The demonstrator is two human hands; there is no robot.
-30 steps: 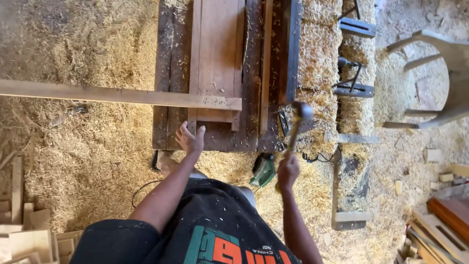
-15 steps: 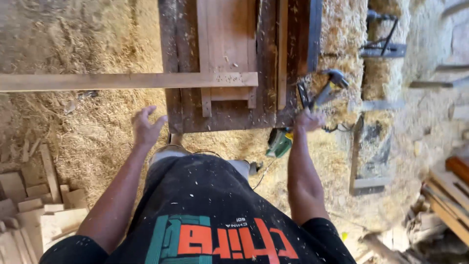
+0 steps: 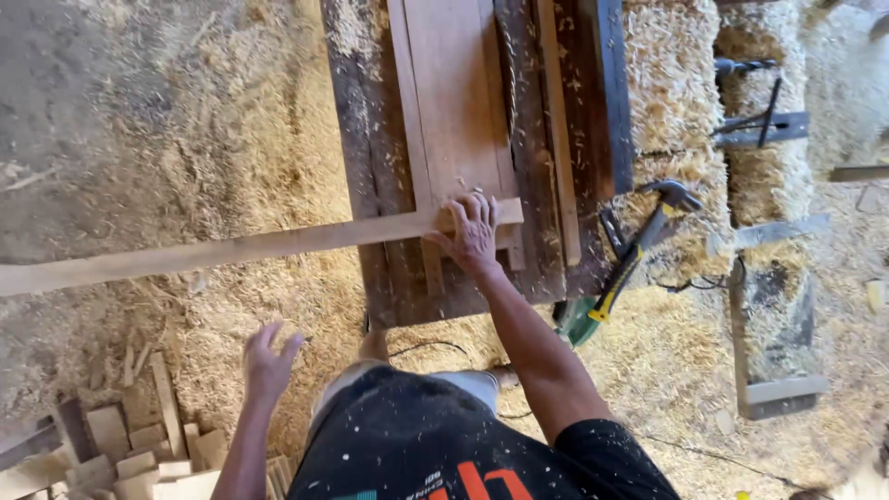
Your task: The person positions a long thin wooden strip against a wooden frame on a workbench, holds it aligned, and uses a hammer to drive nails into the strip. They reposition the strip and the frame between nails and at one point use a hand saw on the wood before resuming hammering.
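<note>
My right hand [image 3: 472, 230] lies flat, fingers spread, on the near end of a long pale wooden lath [image 3: 231, 248] where it crosses a reddish wooden panel [image 3: 454, 102] on the dark workbench [image 3: 370, 185]. My left hand [image 3: 269, 361] hangs open in the air below the bench, over the sawdust, holding nothing. A hammer [image 3: 639, 245] with a black and yellow handle lies at the bench's right edge, apart from both hands.
Thick sawdust and shavings [image 3: 185, 139] cover the floor. Several offcut wood blocks [image 3: 120, 444] are piled at lower left. A green power tool [image 3: 579, 319] sits under the hammer's handle. Metal clamps [image 3: 759, 125] and bench frames [image 3: 778, 389] stand on the right.
My right hand has let go of the hammer, which now lies at the bench's right edge, and moved onto the lath. My left hand has dropped away from the bench to the lower left.
</note>
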